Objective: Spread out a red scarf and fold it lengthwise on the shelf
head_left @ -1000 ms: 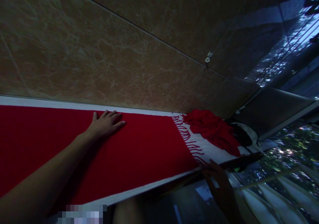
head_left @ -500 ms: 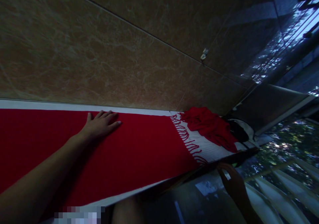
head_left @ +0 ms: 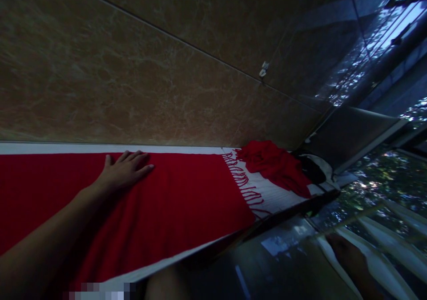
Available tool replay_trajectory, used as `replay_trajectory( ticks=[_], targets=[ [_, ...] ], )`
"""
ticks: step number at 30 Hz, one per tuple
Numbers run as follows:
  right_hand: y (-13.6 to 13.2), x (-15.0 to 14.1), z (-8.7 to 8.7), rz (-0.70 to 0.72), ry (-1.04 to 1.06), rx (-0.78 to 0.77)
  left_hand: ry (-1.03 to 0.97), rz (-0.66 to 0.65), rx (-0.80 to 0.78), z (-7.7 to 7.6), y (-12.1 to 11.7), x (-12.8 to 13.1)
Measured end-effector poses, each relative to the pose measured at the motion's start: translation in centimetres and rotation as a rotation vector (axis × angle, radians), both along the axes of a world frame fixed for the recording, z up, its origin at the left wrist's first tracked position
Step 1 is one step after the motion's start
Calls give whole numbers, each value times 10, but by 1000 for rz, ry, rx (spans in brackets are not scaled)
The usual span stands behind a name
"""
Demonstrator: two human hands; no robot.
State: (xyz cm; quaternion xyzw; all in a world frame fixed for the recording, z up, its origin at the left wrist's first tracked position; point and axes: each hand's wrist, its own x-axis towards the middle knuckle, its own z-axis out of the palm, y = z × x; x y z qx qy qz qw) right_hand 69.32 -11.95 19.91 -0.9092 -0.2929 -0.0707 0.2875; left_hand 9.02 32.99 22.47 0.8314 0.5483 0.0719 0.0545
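Note:
A red scarf (head_left: 193,197) with knotted fringe (head_left: 245,186) lies spread over a white-covered table. My left hand (head_left: 125,168) rests palm down on it near the wall-side edge, fingers spread. Soft folds run through the cloth below and right of that hand. At the lower right, beyond the table edge, my right hand (head_left: 345,251) is dark and blurred, clear of the scarf. Its fingers are too indistinct to read, and so is anything in them.
A marbled tile wall (head_left: 150,82) borders the table's far side. Past the fringe sits a crumpled red cloth (head_left: 271,166), with a black and white bundle (head_left: 315,168) beside it. White table covering (head_left: 163,262) shows along the near edge. Pale slats (head_left: 387,246) stand at right.
My right hand has moved from the table edge down and right. My left hand has slid slightly left in view, and the smooth scarf has gathered folds beside it.

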Motion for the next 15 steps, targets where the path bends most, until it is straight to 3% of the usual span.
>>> replay_trajectory(
  ticks=[5, 12, 15],
  targets=[
    [-26, -21, -28, 212, 155, 63, 54, 19, 6, 1, 0, 1],
    [-12, -64, -42, 372, 70, 34, 91, 9, 3, 4, -1, 2],
    [-5, -70, -59, 403, 25, 30, 44, 6, -14, 8, -7, 2]
  ],
)
